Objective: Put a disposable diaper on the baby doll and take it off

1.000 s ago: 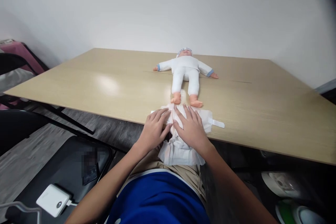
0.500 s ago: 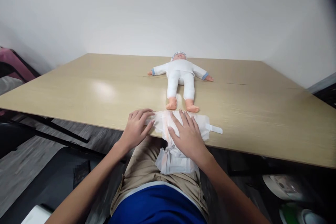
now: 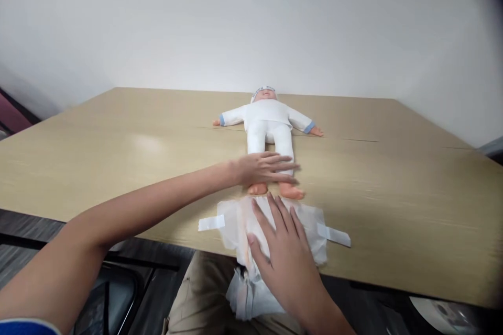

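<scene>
A baby doll (image 3: 269, 124) in a white suit and cap lies on its back on the wooden table (image 3: 118, 157), feet toward me. My left hand (image 3: 264, 168) reaches across and lies flat over the doll's lower legs, fingers spread. An unfolded white diaper (image 3: 231, 222) with its side tabs out lies at the table's near edge, part of it hanging over the edge toward my lap. My right hand (image 3: 286, 251) presses flat on the diaper, fingers apart.
A white wall stands behind the table. A dark chair (image 3: 113, 293) is below the table edge at lower left. A pale object (image 3: 440, 314) lies on the floor at lower right.
My left hand has left the diaper and reached forward onto the doll's legs. The diaper's left tab now lies spread out. My right hand stays on the diaper.
</scene>
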Demonstrator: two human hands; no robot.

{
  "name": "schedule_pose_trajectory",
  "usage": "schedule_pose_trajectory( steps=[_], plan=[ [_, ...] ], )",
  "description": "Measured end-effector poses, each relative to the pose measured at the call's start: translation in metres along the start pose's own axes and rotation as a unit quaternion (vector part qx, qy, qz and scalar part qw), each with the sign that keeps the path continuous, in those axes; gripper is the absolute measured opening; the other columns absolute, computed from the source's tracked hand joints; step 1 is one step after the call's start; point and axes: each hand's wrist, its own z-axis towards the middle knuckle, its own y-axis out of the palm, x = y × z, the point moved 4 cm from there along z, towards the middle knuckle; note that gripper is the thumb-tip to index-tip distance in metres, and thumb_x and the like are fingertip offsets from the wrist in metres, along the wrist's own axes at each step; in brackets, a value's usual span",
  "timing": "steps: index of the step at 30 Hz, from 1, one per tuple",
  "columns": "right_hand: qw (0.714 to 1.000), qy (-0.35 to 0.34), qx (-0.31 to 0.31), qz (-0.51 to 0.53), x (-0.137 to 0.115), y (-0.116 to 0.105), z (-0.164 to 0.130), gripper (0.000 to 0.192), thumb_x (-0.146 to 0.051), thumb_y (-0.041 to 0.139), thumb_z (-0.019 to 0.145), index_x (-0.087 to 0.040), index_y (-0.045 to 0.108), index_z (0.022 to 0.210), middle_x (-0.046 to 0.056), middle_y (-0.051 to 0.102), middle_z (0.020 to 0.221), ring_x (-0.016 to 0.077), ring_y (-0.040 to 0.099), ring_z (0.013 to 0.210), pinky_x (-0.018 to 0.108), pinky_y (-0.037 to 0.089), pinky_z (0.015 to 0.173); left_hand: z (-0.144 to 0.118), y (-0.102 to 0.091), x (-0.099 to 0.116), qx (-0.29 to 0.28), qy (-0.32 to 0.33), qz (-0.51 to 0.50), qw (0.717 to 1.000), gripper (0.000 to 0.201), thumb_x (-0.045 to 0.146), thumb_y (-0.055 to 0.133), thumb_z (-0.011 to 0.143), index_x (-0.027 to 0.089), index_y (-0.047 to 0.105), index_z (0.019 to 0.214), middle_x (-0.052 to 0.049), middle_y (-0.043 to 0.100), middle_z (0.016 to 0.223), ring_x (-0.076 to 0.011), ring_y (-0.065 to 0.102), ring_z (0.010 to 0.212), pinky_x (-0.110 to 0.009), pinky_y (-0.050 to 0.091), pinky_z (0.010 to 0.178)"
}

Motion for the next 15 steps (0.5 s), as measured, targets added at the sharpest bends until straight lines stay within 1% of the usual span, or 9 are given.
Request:
schedule_pose_trajectory(
  steps=[1,3,5,6,7,8,10,13,15],
  plan=[
    [1.000,-0.002,0.004,0.002,0.001,0.000,-0.001,0.063,-0.042,0.051,0.109,-0.028,0.048,0.171,0.011,0.039,0.179,0.0368,0.037,0.166,0.066,0.038,0.131,0.006,0.002,-0.001,-0.011,0.021,-0.005,1.000,0.072,0.000,0.076,0.064,0.032,0.078,0.129,-0.003,0.060,0.164,-0.0358,0.042,0.163,-0.045,0.023,0.137],
    [1.000,-0.009,0.007,0.004,0.003,0.001,-0.001,0.065,-0.042,0.052,0.109,-0.029,0.045,0.172,0.010,0.035,0.181,0.0373,0.036,0.166,0.067,0.039,0.131,0.015,0.006,-0.003,-0.022,0.042,-0.004,0.999,0.052,0.007,0.075,0.070,0.030,0.080,0.116,-0.008,0.067,0.154,-0.0373,0.048,0.157,-0.046,0.023,0.136],
    [1.000,-0.019,-0.002,0.008,0.007,0.002,0.001,0.067,-0.044,0.053,0.109,-0.031,0.042,0.174,0.009,0.032,0.182,0.0376,0.036,0.167,0.067,0.041,0.130,0.022,0.004,-0.005,-0.019,0.031,-0.008,0.999,0.031,0.016,0.075,0.077,0.030,0.080,0.104,-0.012,0.075,0.135,-0.0393,0.055,0.146,-0.049,0.025,0.133],
    [1.000,-0.024,-0.011,0.011,0.010,0.002,0.004,0.067,-0.046,0.053,0.110,-0.031,0.041,0.174,0.009,0.030,0.183,0.0376,0.035,0.167,0.066,0.042,0.129,0.026,0.000,-0.005,-0.012,0.020,-0.015,1.000,0.025,0.020,0.077,0.078,0.031,0.080,0.100,-0.013,0.077,0.127,-0.0403,0.057,0.141,-0.050,0.028,0.131],
    [0.999,-0.025,-0.024,0.015,0.013,0.003,0.007,0.068,-0.048,0.054,0.110,-0.032,0.040,0.175,0.008,0.029,0.183,0.0372,0.035,0.167,0.065,0.042,0.129,0.029,-0.006,-0.004,-0.002,0.013,-0.030,0.999,0.024,0.022,0.078,0.077,0.032,0.080,0.099,-0.013,0.078,0.122,-0.0409,0.059,0.138,-0.051,0.030,0.129],
    [0.999,-0.025,-0.039,0.018,0.017,0.003,0.010,0.068,-0.050,0.053,0.111,-0.033,0.039,0.175,0.007,0.028,0.184,0.0366,0.034,0.167,0.064,0.043,0.130,0.032,-0.014,-0.002,0.012,0.012,-0.048,0.999,0.025,0.022,0.079,0.076,0.032,0.081,0.099,-0.012,0.079,0.119,-0.0411,0.060,0.135,-0.052,0.033,0.127],
    [0.997,-0.025,-0.067,0.022,0.024,0.004,0.020,0.068,-0.053,0.052,0.112,-0.033,0.038,0.175,0.006,0.027,0.184,0.0353,0.033,0.168,0.064,0.041,0.132,0.036,-0.037,0.004,0.045,0.027,-0.087,0.995,0.030,0.021,0.079,0.077,0.032,0.083,0.104,-0.009,0.081,0.119,-0.0392,0.065,0.129,-0.050,0.041,0.121],
    [0.994,-0.026,-0.100,0.021,0.032,0.007,0.041,0.064,-0.051,0.046,0.114,-0.031,0.038,0.175,0.006,0.026,0.184,0.0330,0.028,0.170,0.065,0.036,0.135,0.040,-0.080,0.013,0.098,0.043,-0.106,0.989,0.032,0.026,0.077,0.088,0.027,0.082,0.119,-0.006,0.081,0.124,-0.0331,0.072,0.119,-0.046,0.051,0.110],
    [0.993,-0.021,-0.114,0.020,0.038,0.011,0.061,0.063,-0.049,0.043,0.116,-0.029,0.037,0.176,0.008,0.023,0.185,0.0323,0.024,0.172,0.066,0.031,0.136,0.041,-0.107,0.015,0.126,0.045,-0.106,0.985,0.036,0.033,0.079,0.092,0.022,0.079,0.127,-0.005,0.080,0.126,-0.0304,0.073,0.117,-0.044,0.054,0.105]
  ],
)
